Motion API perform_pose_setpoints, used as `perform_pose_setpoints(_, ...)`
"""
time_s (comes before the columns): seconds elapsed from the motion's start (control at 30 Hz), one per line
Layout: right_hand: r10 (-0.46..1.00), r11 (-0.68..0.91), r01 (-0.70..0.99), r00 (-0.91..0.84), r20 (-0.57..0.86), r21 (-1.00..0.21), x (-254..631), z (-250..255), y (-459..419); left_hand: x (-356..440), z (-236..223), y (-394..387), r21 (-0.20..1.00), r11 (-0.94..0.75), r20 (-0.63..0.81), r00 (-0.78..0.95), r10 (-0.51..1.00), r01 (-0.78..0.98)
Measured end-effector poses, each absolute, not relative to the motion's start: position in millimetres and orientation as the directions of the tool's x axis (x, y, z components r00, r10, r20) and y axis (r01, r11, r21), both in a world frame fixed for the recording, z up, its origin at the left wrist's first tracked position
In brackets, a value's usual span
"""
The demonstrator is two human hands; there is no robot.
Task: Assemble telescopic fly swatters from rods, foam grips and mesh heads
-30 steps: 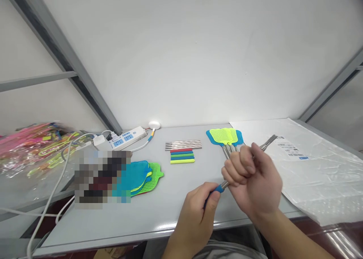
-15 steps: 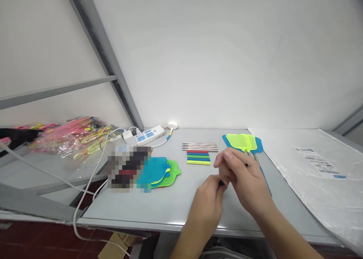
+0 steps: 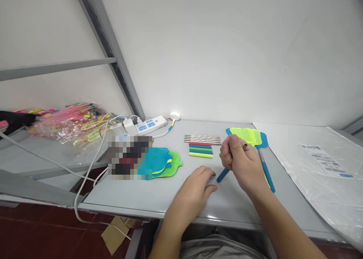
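My right hand [image 3: 239, 160] is closed in a fist round a metal rod fitted with a blue handle sleeve [image 3: 222, 175]. The sleeve's lower end points down toward the tabletop, and the rod's end shows above the fist. To its left, my left hand [image 3: 195, 185] holds nothing, thumb and fingers apart. Behind the hands lie several metal rods [image 3: 202, 138] in a row and several coloured handle sleeves [image 3: 200, 150]. Fly swatters with yellow [image 3: 246, 135] and blue heads are stacked at the right, their handles partly hidden by my right arm.
Loose blue [image 3: 157, 158] and green [image 3: 175, 167] mesh swatter heads are piled at the left beside a blurred patch. A power strip [image 3: 150, 126] with white cables sits behind them. White plastic sheeting [image 3: 312, 191] covers the table's right side. Bagged colourful items [image 3: 73, 123] lie at far left.
My left hand has let go of the blue handle and moved left, its fingers opening. My right fist keeps its grip, and the blue sleeve now shows below it. The view has shifted slightly.
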State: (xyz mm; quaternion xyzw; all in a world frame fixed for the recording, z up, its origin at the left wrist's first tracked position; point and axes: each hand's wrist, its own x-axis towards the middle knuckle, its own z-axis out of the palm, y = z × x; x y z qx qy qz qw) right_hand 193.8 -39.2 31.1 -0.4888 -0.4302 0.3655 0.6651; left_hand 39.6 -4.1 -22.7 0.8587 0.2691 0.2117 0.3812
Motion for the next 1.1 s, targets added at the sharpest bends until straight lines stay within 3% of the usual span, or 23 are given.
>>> perform_pose_setpoints(0.23, 0.932, 0.218, -0.083, 0.313, 0.182, -0.972, 196, 20, -36, 44, -27, -3, 0.743, -0.599, 0.168, 0.782, 0.601, 0.3)
perform_pose_setpoints(0.53, 0.941, 0.191, 0.076, 0.268, 0.205, -0.979, 191, 16, -36, 46, -29, -2, 0.728, -0.604, 0.149, 0.786, 0.6, 0.323)
perform_pose_setpoints(0.7, 0.937, 0.211, -0.042, 0.292, 0.19, -0.977, 197, 11, -37, 48, -23, -7, 0.763, -0.558, 0.146, 0.754, 0.64, 0.326)
perform_pose_setpoints(0.87, 0.937, 0.245, -0.168, 0.295, 0.189, -0.955, 188, 25, -44, 50, -6, -20, 0.869, -0.472, 0.223, 0.73, 0.646, 0.153)
perform_pose_setpoints(1.0, 0.954, 0.295, -0.225, 0.117, 0.275, -0.929, 167, 52, -38, 38, 4, -27, 0.936, -0.347, 0.247, 0.602, 0.759, 0.054)
perform_pose_setpoints(1.1, 0.904, 0.426, -0.111, 0.019, 0.426, -0.898, 149, 59, -14, 18, 7, -25, 0.965, -0.241, 0.262, 0.354, 0.898, -0.102)
